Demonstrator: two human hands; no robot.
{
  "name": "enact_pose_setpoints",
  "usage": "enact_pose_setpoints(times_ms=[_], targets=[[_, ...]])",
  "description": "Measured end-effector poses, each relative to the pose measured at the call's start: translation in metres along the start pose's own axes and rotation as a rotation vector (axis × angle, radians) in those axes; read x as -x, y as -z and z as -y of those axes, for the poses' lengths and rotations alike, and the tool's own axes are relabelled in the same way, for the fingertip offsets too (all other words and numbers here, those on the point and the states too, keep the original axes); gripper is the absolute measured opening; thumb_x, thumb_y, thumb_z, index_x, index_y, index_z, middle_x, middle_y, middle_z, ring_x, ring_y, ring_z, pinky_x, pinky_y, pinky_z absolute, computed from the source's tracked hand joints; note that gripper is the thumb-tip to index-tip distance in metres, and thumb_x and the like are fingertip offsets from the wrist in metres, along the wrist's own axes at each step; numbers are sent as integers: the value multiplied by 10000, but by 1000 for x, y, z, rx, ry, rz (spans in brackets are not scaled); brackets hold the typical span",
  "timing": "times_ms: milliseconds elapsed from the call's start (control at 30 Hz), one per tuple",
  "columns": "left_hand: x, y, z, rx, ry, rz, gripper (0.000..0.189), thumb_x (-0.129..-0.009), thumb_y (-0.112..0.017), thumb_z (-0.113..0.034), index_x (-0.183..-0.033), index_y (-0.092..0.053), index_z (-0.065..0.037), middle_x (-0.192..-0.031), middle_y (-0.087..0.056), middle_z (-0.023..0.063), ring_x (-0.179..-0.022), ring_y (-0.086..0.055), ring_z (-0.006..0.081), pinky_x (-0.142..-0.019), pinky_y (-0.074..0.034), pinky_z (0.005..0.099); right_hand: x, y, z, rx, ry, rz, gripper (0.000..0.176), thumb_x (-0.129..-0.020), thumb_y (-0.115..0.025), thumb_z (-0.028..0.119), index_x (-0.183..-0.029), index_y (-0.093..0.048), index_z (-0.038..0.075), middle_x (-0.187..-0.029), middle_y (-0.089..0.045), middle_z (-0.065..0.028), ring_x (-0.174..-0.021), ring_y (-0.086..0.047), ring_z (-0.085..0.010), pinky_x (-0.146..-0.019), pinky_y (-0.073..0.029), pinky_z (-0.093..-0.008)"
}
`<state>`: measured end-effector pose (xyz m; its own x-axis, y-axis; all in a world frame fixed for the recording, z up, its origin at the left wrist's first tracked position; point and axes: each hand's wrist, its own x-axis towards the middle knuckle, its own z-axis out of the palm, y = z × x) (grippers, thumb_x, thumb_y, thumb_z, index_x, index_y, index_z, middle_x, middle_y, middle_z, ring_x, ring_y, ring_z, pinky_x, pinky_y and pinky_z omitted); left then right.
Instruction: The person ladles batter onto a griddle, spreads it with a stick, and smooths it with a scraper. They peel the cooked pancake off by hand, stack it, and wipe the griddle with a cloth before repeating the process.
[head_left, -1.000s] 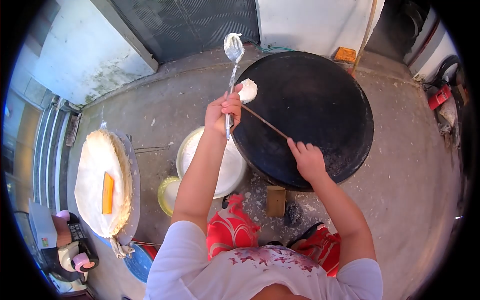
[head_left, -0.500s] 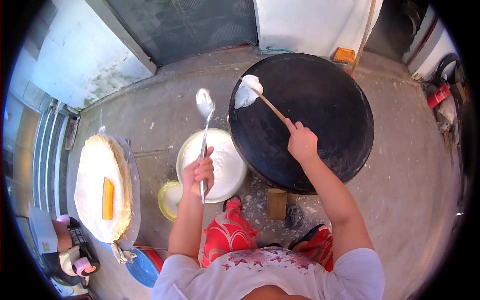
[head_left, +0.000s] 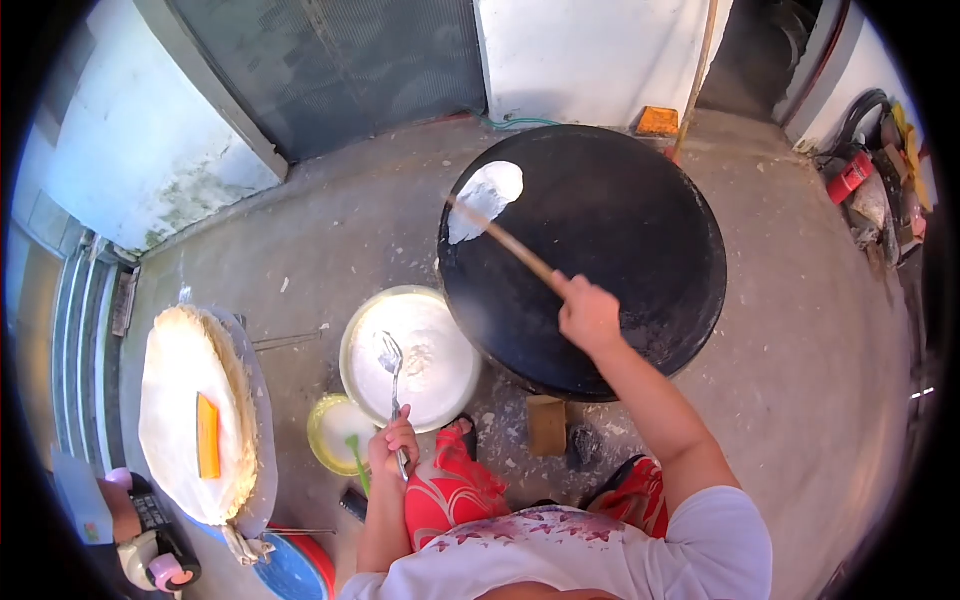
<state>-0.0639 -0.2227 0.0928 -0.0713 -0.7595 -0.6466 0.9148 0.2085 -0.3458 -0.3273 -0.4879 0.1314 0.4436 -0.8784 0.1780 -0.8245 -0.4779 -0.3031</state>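
My left hand point(head_left: 393, 441) is wrapped round the handle of a metal spoon point(head_left: 396, 385). The spoon's bowl reaches over white batter in a large round tub point(head_left: 346, 365), beside a lumpy patch in the batter. In my right hand point(head_left: 588, 312) is a wooden stick point(head_left: 530, 258), whose far end lies across a white batter patch point(head_left: 488, 195). That patch is spread near the upper left edge of a big round black griddle point(head_left: 620, 250). A smaller yellow bowl point(head_left: 315, 440) with whitish liquid and a green-handled utensil point(head_left: 359, 465) stands left of the tub.
At left, a stack of thin round pancakes point(head_left: 175, 400) rests on a round board, with an orange-yellow block point(head_left: 207, 435) on top. A blue-lined bucket point(head_left: 285, 565) stands below it. A cardboard box point(head_left: 546, 425) is by my feet. Clutter point(head_left: 870, 190) lines the right wall.
My left hand has lowered the spoon from above toward the tub, and the white batter on it is gone. The stick has swept left and down, spreading the batter into a longer patch.
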Motion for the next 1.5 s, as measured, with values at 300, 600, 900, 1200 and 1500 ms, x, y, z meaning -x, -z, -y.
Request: enact_pose_setpoints(times_ms=[300, 600, 900, 1200, 1500], targets=[[-6, 4, -5, 12, 14, -11, 286, -881, -343, -80, -1092, -460, 73, -677, -459, 38, -474, -415, 97, -390, -362, 208, -15, -6, 24, -64, -20, -30, 457, -681, -561, 111, -1137, -526, 112, -887, -576, -105, -801, -595, -275, -692, -490, -389], [-12, 8, -12, 8, 10, -45, 277, -867, -365, -64, -1088, -459, 75, -673, -458, 31, -482, -421, 95, -386, -362, 209, -10, -11, 5, -213, -103, -96, 404, -699, -528, 110, -1096, -568, 173, -872, -559, -113, -814, -589, -277, -718, -479, -391], [-15, 8, -14, -3, 18, -75, 261, -868, -353, -57, -1064, -467, 72, -670, -457, 29, -482, -427, 94, -385, -366, 208, -31, -6, 4, -186, -269, -136, 498, -692, -517, 113, -1188, -483, 133, -941, -561, -141, -897, -572, -310, -764, -468, -396], [-14, 11, -19, -11, 19, -68, 255, -869, -350, -49, -1050, -472, 82, -677, -459, 27, -480, -423, 93, -386, -373, 208, -31, -12, -27, -102, -349, -205, 461, -699, -543, 108, -1158, -529, 142, -884, -554, -137, -805, -590, -300, -715, -481, -389], [-15, 9, -21, -9, 30, -92, 252, -875, -356, -63, -1044, -478, 80, -677, -458, 25, -487, -425, 93, -397, -370, 209, -41, 6, -48, -99, -491, -173, 470, -710, -521, 108, -1179, -498, 125, -885, -598, -150, -876, -590, -307, -745, -480, -390]])
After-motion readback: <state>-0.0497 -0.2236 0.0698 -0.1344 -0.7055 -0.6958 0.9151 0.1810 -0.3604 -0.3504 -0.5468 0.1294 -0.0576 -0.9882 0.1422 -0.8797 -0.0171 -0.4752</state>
